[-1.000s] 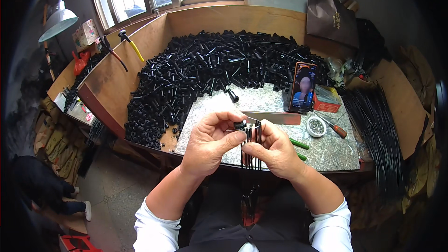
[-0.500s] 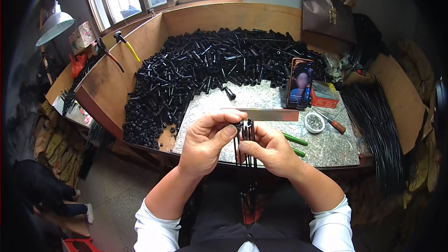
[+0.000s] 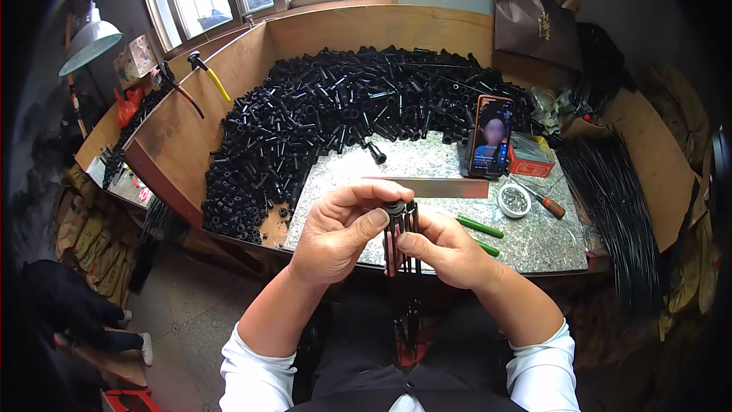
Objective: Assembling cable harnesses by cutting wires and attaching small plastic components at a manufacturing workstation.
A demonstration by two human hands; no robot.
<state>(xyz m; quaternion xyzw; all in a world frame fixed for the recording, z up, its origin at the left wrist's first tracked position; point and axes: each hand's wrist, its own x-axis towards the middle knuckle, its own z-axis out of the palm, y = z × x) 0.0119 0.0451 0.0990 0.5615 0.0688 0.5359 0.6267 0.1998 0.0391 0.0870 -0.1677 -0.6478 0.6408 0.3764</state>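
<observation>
My left hand (image 3: 337,230) pinches a round black collar-like piece (image 3: 394,207) between thumb and forefinger, above the bench's front edge. Several thin black rods (image 3: 412,259) hang down from around it toward my lap, and they look like umbrella ribs. My right hand (image 3: 448,253) is closed on the rods just right of the collar, its thumb pressed against them. Where the rods meet the collar is partly hidden by my fingers. Just beyond my right hand lie two green handles (image 3: 480,227), perhaps of pliers. A flat metal strip (image 3: 450,188) lies behind both hands.
A large heap of black tubular pieces (image 3: 343,91) fills the bench's back and left, inside a wooden rim (image 3: 179,118). Rightward are a phone (image 3: 492,141), a white bowl (image 3: 512,202) of tiny metal bits, a screwdriver (image 3: 550,207) and a rod bundle (image 3: 610,198). Another person (image 3: 72,305) is at lower left.
The black collar has turned so that more of its round top shows. The rods below it hang slightly more spread. Both hands stay in nearly the same place.
</observation>
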